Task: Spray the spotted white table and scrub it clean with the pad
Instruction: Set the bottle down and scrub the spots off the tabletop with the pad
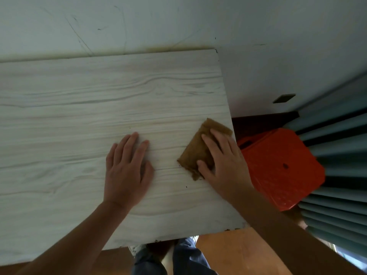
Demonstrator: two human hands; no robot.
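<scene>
The white wood-grain table [79, 116] fills the left and middle of the head view, with a few small dark specks near its right edge. A brown scrub pad [195, 149] lies flat on the table close to that edge. My right hand [222, 161] presses down on the pad with fingers spread across it. Flat on the bare tabletop to the left of the pad rests my left hand [127, 171], fingers apart and holding nothing. No spray bottle is in view.
A white wall [178, 22] with scuff marks runs behind the table. An orange plastic stool [278, 167] stands just right of the table, beside blue-grey pleated curtains [337, 155]. My legs [170, 259] and a wooden floor [238, 253] show below the table's near edge.
</scene>
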